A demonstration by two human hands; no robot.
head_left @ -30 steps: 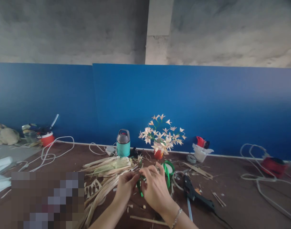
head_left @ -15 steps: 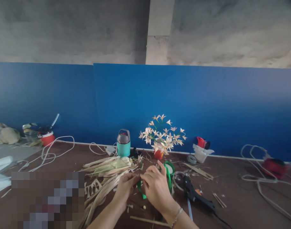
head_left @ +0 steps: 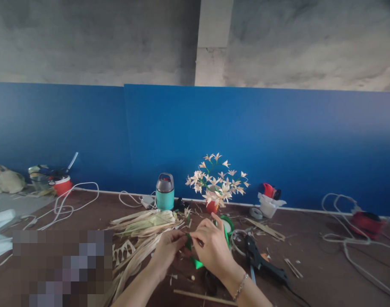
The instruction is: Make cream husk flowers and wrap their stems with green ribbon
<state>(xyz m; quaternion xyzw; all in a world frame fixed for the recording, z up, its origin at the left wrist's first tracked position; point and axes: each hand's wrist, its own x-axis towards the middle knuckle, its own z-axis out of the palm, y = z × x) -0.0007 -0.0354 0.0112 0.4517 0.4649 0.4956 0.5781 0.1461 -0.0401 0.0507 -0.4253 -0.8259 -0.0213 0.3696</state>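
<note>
My left hand (head_left: 167, 252) and my right hand (head_left: 212, 249) meet low in the middle, fingers pinched together on a green strip (head_left: 195, 261) that hangs between them. A roll of green tape (head_left: 226, 223) lies just behind my right hand. Dried pale leaf strips (head_left: 140, 230) are piled to the left of my left hand. A small red pot of pale paper flowers (head_left: 216, 183) stands behind the hands by the blue wall.
A black glue gun (head_left: 262, 261) lies right of my right hand. A teal jar (head_left: 165, 192) stands at the wall. White cables (head_left: 63, 204) trail at left and right. A white cup (head_left: 268, 205) and a red object (head_left: 366, 222) sit further right.
Both hands have shifted slightly toward me and turned. The green strip's loose end now sticks out lower, under my right hand.
</note>
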